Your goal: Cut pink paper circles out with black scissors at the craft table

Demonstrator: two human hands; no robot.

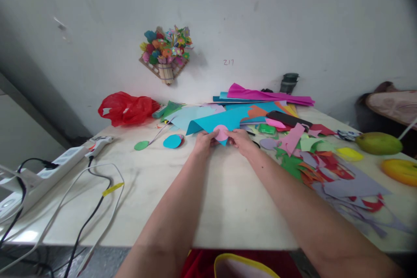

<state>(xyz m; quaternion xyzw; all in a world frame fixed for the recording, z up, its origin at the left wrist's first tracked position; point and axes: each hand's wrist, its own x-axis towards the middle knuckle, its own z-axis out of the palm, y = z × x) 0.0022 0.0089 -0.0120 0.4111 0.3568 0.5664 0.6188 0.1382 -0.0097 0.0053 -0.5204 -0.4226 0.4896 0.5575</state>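
Just past the middle of the table, my left hand (204,142) pinches the left side of a small pink paper circle (221,132). My right hand (240,140) grips the opposite side, thumb and fingers closed at its edge. Right behind the circle is a bright blue paper sheet (215,119), its left part bent upward and a corner poking out below the circle. Both hands appear to hold this sheet together with the circle; the fingers behind are hidden. Left of my hands lie a blue paper circle (172,141) and a green paper circle (141,145).
Paper scraps (325,160) cover the table's right side, near a black phone (288,118) and a green mango (378,143). A red plastic bag (127,108) lies at back left. A power strip (61,165) and cables (112,189) run along the left.
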